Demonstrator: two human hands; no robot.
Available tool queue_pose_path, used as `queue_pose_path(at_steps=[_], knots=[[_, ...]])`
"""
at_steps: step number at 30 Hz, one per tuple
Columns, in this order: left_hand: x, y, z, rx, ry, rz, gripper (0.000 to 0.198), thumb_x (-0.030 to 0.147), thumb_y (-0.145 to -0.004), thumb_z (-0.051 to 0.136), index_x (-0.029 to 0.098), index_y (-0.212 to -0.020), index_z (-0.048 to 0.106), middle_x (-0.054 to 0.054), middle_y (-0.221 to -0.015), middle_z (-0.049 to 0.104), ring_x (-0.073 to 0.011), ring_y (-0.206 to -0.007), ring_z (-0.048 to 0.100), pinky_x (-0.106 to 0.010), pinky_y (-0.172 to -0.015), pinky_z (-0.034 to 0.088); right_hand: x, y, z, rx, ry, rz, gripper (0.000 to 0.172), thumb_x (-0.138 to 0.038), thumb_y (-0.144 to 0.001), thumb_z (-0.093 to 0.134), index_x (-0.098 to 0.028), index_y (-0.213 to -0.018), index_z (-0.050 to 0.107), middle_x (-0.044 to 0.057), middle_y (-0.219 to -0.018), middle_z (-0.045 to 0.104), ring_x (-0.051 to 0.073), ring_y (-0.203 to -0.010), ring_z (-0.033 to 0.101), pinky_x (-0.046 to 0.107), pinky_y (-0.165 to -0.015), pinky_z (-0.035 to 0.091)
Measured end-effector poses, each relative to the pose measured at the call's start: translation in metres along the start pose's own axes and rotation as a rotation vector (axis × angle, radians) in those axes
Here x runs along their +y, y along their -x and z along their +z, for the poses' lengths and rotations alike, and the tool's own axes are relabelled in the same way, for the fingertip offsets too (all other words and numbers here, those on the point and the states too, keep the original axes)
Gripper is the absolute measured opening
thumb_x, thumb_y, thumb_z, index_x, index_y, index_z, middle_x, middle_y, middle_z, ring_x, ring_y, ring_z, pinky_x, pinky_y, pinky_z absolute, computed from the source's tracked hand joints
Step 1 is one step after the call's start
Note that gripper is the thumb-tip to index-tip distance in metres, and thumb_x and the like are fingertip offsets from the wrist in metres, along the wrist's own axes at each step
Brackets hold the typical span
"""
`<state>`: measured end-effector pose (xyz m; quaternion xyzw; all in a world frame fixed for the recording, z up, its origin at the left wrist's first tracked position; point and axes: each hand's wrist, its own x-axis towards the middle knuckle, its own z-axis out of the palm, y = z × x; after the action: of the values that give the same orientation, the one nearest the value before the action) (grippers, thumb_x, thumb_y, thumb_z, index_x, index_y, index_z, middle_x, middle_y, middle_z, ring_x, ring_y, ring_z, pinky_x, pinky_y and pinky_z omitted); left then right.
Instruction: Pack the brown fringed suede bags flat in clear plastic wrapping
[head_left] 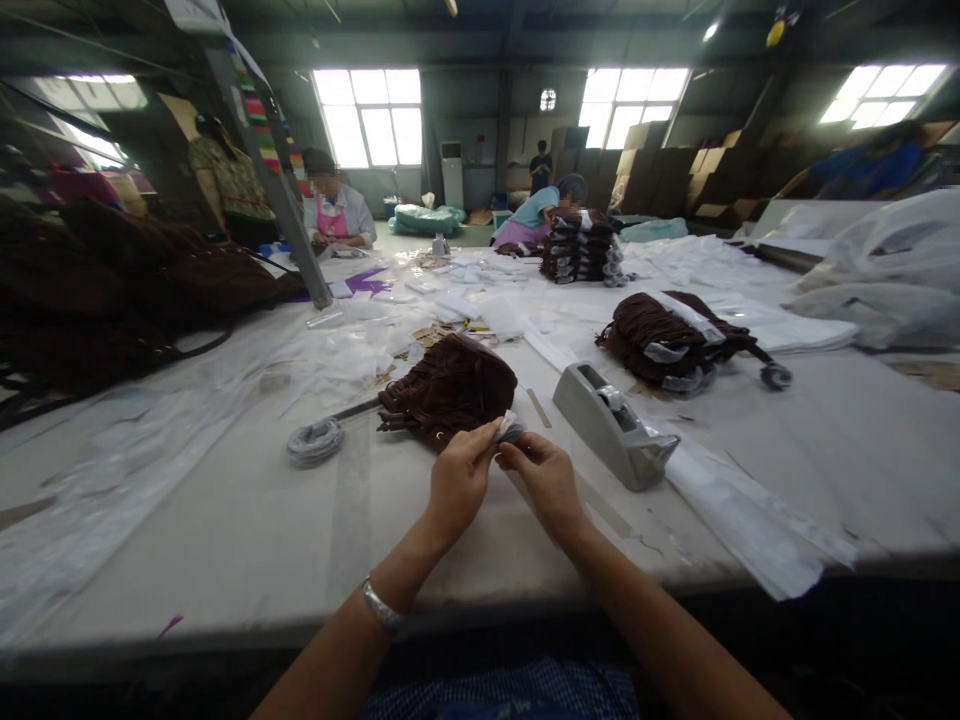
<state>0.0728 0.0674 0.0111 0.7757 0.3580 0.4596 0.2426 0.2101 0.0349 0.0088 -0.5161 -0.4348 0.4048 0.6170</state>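
Observation:
A dark brown fringed bag (457, 385) lies on the table in front of me. At its near right corner, my left hand (461, 475) and my right hand (544, 480) pinch a small bundle of whitish wrapping (511, 427) between their fingertips. Both hands are closed on it, and part of it is hidden by the fingers. From the bag's left side a dark strap runs out to a coiled, grey-white wrapped bundle (315, 442). Right of my right hand stands a grey tape dispenser (615, 425).
Another brown fringed bag (660, 340) with white wrapping lies at the right, and a stack of brown bags (581, 245) stands farther back. Dark bags (112, 290) heap up at left beside a metal post (262, 150). White sheets (750, 510) lie at right. Co-workers are across the table.

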Motion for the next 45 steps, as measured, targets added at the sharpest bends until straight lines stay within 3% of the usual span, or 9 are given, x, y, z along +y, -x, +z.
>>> queue_pose_path(at_steps=[8,15,21,24,29,33,37,40,45], knots=[[0.001,-0.008,-0.006,-0.098,-0.034,0.067,0.041,0.008,-0.093,0.048,0.021,-0.129,0.061,-0.006,-0.123,0.068,-0.0208,-0.106,0.061,-0.037,-0.095,0.049,0.001,-0.002,-0.011,-0.030,0.144,-0.062,0.019,-0.036,-0.077,0.074,-0.017,-0.080,0.075,0.003,-0.074,0.072,0.019,-0.073,0.068,0.031,-0.073,0.054],[0.000,-0.020,-0.014,-0.148,-0.007,0.034,0.037,0.008,-0.089,0.052,0.020,-0.122,0.067,-0.007,-0.106,0.073,-0.0205,-0.096,0.064,-0.033,-0.088,0.052,-0.003,-0.009,-0.018,-0.150,-0.013,0.020,0.029,-0.037,-0.072,0.078,-0.017,-0.093,0.075,0.003,-0.083,0.074,0.019,-0.076,0.068,0.032,-0.077,0.055],[0.002,-0.024,-0.018,-0.190,-0.004,0.056,0.039,0.008,-0.089,0.050,0.022,-0.120,0.068,-0.006,-0.110,0.073,-0.0219,-0.097,0.063,-0.036,-0.091,0.051,-0.006,-0.008,-0.020,-0.107,0.206,-0.119,0.020,-0.038,-0.077,0.074,-0.018,-0.079,0.073,0.003,-0.073,0.072,0.020,-0.069,0.068,0.032,-0.070,0.054],[0.000,-0.024,-0.019,-0.202,0.009,0.039,0.039,0.009,-0.088,0.050,0.024,-0.119,0.069,-0.005,-0.108,0.073,-0.0216,-0.096,0.064,-0.036,-0.089,0.051,-0.004,-0.009,-0.020,-0.129,0.204,-0.127,0.019,-0.037,-0.078,0.073,-0.018,-0.075,0.073,0.003,-0.072,0.072,0.019,-0.070,0.067,0.032,-0.072,0.053],[-0.003,-0.019,-0.014,-0.148,0.095,-0.104,0.033,0.019,-0.090,0.055,0.023,-0.121,0.068,-0.006,-0.107,0.073,-0.0214,-0.098,0.067,-0.035,-0.092,0.052,-0.005,-0.010,-0.016,-0.116,0.090,-0.064,0.020,-0.038,-0.078,0.072,-0.017,-0.077,0.072,0.002,-0.069,0.070,0.017,-0.068,0.065,0.030,-0.071,0.052],[0.002,-0.016,-0.010,-0.123,0.308,-0.246,0.049,0.031,-0.084,0.068,0.023,-0.131,0.058,-0.007,-0.120,0.070,-0.0236,-0.112,0.065,-0.036,-0.099,0.050,-0.010,-0.010,-0.011,-0.028,0.074,-0.066,0.023,-0.039,-0.075,0.074,-0.017,-0.076,0.071,0.001,-0.064,0.068,0.016,-0.061,0.062,0.028,-0.064,0.050],[0.003,-0.020,-0.013,-0.113,0.359,-0.281,0.035,0.029,-0.079,0.074,0.020,-0.112,0.065,-0.006,-0.110,0.073,-0.0234,-0.106,0.068,-0.035,-0.096,0.052,-0.013,-0.013,-0.010,-0.056,0.030,-0.011,0.020,-0.036,-0.074,0.075,-0.017,-0.075,0.072,0.001,-0.062,0.068,0.016,-0.061,0.063,0.028,-0.064,0.051],[0.001,-0.027,-0.017,-0.162,0.421,-0.364,0.030,0.029,-0.076,0.076,0.017,-0.102,0.068,-0.007,-0.100,0.075,-0.0222,-0.095,0.070,-0.033,-0.088,0.054,-0.016,-0.015,-0.013,-0.101,-0.001,0.026,0.015,-0.032,-0.072,0.075,-0.017,-0.072,0.072,0.001,-0.063,0.069,0.016,-0.062,0.064,0.029,-0.067,0.052],[-0.003,-0.036,-0.018,-0.207,0.626,-0.566,0.035,0.030,-0.071,0.081,0.014,-0.098,0.067,-0.006,-0.089,0.075,-0.0171,-0.076,0.070,-0.024,-0.066,0.053,-0.016,-0.016,-0.011,-0.086,-0.016,-0.033,0.013,-0.031,-0.074,0.075,-0.018,-0.073,0.072,0.001,-0.066,0.067,0.016,-0.065,0.064,0.029,-0.067,0.052]])
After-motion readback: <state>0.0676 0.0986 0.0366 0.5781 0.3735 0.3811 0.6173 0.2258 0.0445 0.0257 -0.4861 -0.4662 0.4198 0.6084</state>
